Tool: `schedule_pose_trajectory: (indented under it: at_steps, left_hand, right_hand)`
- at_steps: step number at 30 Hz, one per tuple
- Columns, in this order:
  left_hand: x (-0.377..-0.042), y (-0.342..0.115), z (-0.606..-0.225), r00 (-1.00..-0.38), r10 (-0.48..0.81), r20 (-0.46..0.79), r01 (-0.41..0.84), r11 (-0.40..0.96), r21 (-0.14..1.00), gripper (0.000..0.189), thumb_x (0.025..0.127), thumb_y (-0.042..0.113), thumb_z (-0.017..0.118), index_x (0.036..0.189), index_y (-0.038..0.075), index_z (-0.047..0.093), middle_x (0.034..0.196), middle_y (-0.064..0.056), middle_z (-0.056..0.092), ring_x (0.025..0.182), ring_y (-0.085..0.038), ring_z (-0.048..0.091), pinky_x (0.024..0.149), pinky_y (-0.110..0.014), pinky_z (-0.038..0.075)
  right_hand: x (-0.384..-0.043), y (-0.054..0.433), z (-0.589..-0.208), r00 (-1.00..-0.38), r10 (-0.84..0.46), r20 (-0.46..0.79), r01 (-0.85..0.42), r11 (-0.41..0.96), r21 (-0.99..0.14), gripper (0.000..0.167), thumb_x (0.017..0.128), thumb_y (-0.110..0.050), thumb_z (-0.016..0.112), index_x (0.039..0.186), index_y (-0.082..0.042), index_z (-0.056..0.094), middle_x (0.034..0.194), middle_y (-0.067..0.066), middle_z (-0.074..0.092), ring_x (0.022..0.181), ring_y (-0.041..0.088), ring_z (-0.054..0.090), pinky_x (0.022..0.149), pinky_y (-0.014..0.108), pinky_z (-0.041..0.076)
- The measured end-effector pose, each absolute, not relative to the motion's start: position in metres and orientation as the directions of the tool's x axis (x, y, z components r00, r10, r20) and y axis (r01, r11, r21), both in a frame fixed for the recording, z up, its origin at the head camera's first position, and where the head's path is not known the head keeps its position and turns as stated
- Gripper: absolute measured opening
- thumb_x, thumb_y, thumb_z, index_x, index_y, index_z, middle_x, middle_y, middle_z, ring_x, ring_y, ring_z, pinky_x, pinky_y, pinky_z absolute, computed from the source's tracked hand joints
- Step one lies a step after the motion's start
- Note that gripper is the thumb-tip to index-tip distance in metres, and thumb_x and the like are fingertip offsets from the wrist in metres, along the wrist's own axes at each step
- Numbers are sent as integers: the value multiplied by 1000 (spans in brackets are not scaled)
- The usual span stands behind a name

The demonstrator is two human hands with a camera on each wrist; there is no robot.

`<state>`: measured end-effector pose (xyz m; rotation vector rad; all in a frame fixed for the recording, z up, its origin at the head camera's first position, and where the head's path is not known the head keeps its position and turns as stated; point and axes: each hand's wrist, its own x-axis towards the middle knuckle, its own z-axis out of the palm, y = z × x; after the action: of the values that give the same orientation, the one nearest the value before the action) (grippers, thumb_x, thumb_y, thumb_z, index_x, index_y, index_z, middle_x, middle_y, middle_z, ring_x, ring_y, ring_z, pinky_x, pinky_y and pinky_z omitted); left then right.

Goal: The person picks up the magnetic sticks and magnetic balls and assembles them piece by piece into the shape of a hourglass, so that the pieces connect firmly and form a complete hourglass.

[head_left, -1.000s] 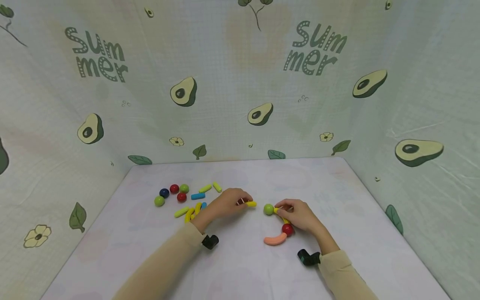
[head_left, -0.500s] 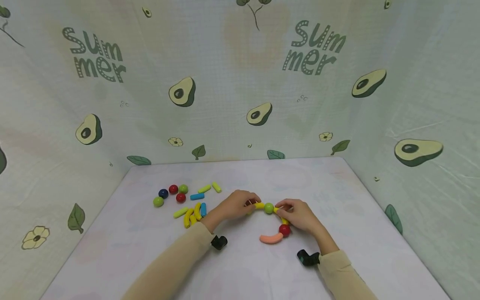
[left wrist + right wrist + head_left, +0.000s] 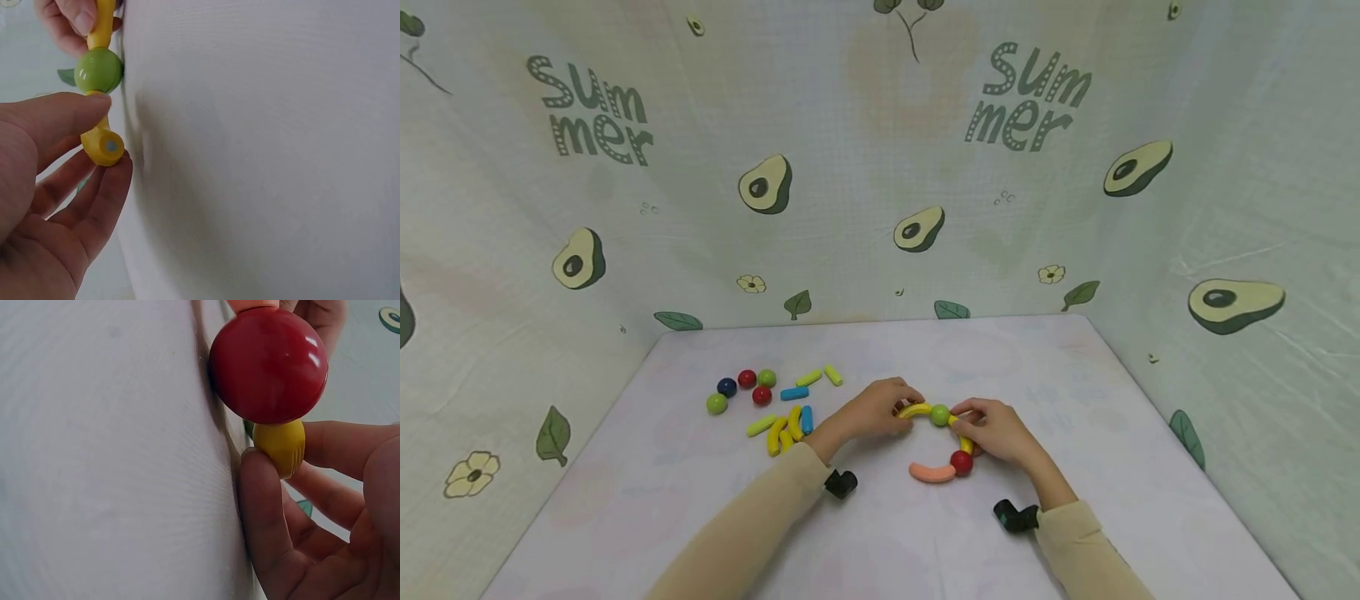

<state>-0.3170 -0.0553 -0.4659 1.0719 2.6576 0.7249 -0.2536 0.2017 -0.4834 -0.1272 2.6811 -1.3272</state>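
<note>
My left hand [image 3: 878, 408] pinches a curved yellow stick [image 3: 915, 410] that meets a green ball [image 3: 940, 415]. A bluish-grey disc shows in the stick's free end in the left wrist view. On the ball's other side, my right hand [image 3: 997, 429] pinches a second curved yellow stick [image 3: 966, 445] between thumb and fingers. That stick runs down to a glossy red ball [image 3: 269, 365]. From the red ball a curved salmon-pink stick [image 3: 932, 473] points left. Together these pieces form an open arc. My right fingers partly hide the second yellow stick.
Left of the hands lie loose balls, among them a dark blue ball [image 3: 727, 387], and several short sticks, including a blue stick [image 3: 794, 393] and curved yellow sticks [image 3: 777, 436]. Patterned cloth walls [image 3: 842, 267] surround the white tabletop [image 3: 880, 550].
My left hand has moved right, bringing its yellow stick from apart to touching the green ball. The red ball and salmon-pink stick have swung left. My right hand has stayed in place.
</note>
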Motion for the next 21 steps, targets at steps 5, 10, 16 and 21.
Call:
schedule_pose_trajectory:
  at_steps: [5,10,16,21]
  left_hand:
    - [-316,-54,-465,-726,688,3,607,639,474,43,96,12,80,138,17,72,116,2,63,97,-8,59,89,-22,54]
    - [-316,-51,-463,-713,701,15,631,631,451,42,96,10,79,138,16,72,117,1,66,96,-9,58,88,-21,53]
    - [-317,-48,-464,-698,716,21,641,612,463,41,97,10,79,137,16,72,118,2,68,101,-7,61,92,-20,54]
    - [-317,-46,-466,-686,727,38,656,595,464,39,97,11,80,135,18,74,115,4,67,98,-8,59,89,-19,53]
  right_hand:
    - [-253,201,-483,-985,-141,-101,-7,611,-792,29,99,-19,75,126,-9,73,91,3,73,60,17,65,60,31,59]
    - [-252,201,-482,-983,-151,-101,-14,617,-787,30,99,-19,75,127,-8,71,89,3,71,59,17,64,59,31,58]
    - [-253,202,-482,-984,-154,-87,-27,619,-785,32,98,-21,76,127,-9,71,95,5,69,60,17,63,58,31,58]
    - [-254,202,-483,-986,-157,-51,-61,634,-771,33,97,-25,78,126,-11,73,103,5,69,69,18,61,61,30,55]
